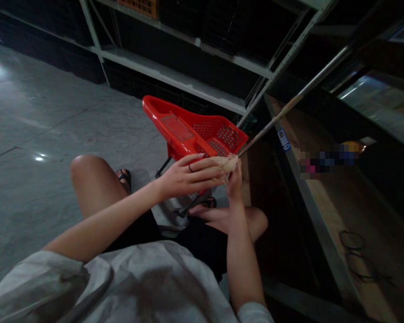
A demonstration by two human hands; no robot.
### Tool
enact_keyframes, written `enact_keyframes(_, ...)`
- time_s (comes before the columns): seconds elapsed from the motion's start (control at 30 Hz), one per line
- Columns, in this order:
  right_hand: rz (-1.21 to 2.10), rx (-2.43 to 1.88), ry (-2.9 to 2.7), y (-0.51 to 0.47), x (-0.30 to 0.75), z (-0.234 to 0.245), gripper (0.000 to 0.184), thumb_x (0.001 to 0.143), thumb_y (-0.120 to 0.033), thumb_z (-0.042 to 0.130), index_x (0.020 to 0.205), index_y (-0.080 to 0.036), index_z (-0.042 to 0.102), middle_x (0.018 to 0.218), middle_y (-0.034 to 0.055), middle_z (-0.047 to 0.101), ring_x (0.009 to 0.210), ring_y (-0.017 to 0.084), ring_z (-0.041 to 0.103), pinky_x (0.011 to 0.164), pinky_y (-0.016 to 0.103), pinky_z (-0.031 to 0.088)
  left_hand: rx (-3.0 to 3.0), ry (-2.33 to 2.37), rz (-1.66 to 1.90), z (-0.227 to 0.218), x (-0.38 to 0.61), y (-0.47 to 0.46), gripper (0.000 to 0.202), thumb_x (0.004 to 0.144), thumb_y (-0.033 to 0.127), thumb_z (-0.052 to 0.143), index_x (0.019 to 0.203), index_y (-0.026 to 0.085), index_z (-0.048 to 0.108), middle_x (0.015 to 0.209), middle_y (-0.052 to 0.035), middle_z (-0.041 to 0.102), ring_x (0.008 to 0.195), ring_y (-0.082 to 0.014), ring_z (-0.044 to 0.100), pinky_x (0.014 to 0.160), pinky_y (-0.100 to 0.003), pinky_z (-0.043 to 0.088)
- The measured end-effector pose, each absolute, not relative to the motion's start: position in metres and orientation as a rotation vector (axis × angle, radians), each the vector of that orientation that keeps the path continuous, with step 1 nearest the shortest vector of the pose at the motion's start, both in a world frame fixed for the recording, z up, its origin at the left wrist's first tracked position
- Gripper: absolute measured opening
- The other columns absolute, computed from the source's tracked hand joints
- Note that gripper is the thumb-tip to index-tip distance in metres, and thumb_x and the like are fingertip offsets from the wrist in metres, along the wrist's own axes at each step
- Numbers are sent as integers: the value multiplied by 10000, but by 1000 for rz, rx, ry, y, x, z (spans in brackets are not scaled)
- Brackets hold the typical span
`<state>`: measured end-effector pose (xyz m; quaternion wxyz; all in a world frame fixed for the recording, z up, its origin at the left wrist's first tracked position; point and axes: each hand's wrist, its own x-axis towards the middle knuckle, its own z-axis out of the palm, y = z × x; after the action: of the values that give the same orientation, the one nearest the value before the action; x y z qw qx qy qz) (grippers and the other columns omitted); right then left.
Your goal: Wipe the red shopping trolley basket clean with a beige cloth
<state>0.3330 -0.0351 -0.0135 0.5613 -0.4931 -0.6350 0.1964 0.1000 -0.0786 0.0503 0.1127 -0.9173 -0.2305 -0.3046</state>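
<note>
My left hand (195,174), with a dark ring on one finger, reaches to the right with its fingers stretched together over a pale, partly see-through crumpled thing (229,164). I cannot make out its kind. My right hand (234,180) is closed on the same thing at its right end, fingers bent upward. Both hands meet above my lap, in front of a red plastic shopping basket (177,127) with perforated sides and dark wheeled legs. A worn metal pole (289,105) slants down from the upper right to just behind my right hand; whether it touches is unclear.
White metal shelving (188,85) holding dark crates stands behind the basket. To my right, a wooden ledge (326,206) carries a pair of glasses (360,264) and a blurred-out colourful item (330,158). Grey concrete floor (37,121) extends on the left.
</note>
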Motion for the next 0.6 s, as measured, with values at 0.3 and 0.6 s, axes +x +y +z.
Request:
enact_keyframes(0.3,2,-1136,-1328,-63,290,27,317,997,-401,414,1214,-214,550,1268,114,586,1235,233,555,1114,487,422,-2558,-1176,-1151,89,20,29,389,1067,389,326,1194,227,657,1260,-46,708,1218,-180,610,1212,-479,371)
enact_keyframes(0.6,-319,-1406,-1722,-55,210,71,430,1005,-252,418,1387,-98,539,1190,199,728,1036,274,670,932,430,471,-2497,-1214,-1108,85,84,-4,314,1014,230,434,1211,191,675,1317,-88,681,1264,-219,616,1211,-476,390)
